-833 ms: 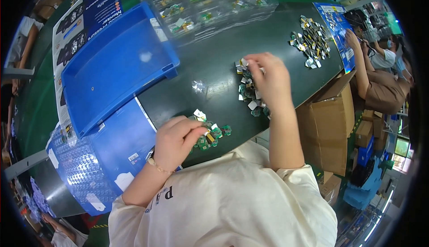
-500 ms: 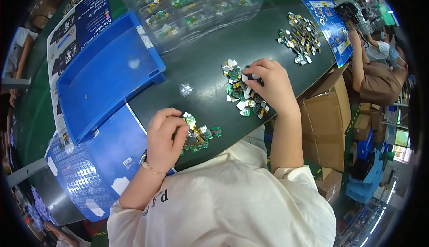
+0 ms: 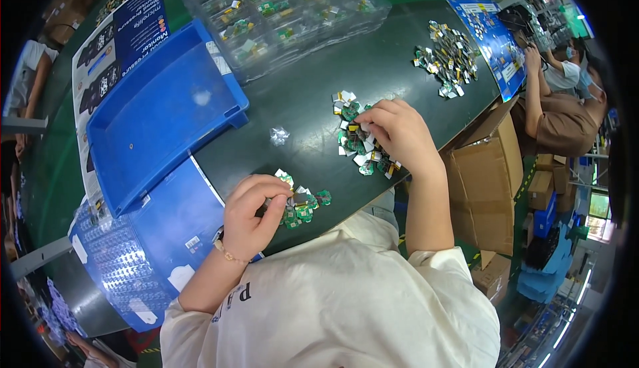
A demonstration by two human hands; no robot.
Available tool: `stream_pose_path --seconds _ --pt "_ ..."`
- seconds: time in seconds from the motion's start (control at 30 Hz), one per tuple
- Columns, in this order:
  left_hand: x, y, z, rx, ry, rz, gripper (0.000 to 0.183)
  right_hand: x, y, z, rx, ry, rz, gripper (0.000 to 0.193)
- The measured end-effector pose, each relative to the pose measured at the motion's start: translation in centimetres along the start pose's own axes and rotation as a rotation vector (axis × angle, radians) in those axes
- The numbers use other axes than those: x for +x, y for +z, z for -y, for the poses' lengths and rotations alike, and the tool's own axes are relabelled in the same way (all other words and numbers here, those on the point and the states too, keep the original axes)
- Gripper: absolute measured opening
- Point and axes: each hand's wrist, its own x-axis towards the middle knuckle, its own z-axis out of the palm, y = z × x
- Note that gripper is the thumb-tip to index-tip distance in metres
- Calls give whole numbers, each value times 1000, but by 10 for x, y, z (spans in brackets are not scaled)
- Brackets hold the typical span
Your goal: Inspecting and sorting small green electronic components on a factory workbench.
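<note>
My left hand is over a small pile of green circuit boards near the table's front edge. Its thumb and forefinger are pinched together at the pile's left side, and what lies between them is too small to make out. To the right, a larger heap of small circuit boards with white and yellow parts lies under the fingertips of my right hand. That hand is closed in a pinch on a small circuit board at the heap's upper middle, mostly hidden by the fingers.
A blue tray stands at left, beside a small clear plastic scrap. Stacked clear blister trays holding boards lie at the back. Another board heap is at far right, near a cardboard box and a seated co-worker.
My left hand has moved slightly right and its thumb and forefinger have come together. My right hand has shifted a little left and down, its fingertips closing at the heap.
</note>
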Motion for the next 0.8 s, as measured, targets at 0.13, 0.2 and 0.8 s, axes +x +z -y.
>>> stream_pose_path --seconds 0.13,0.2,0.8 --pt "0 0 -1 -44 -19 2 6 0 -5 -5 -14 -64 60 23" --pt "-1 -1 -1 -64 -75 -1 7 0 -10 -8 -11 -79 74 22" --pt "0 -5 3 -124 19 207 16 -4 28 77 1082 438 -128 19"
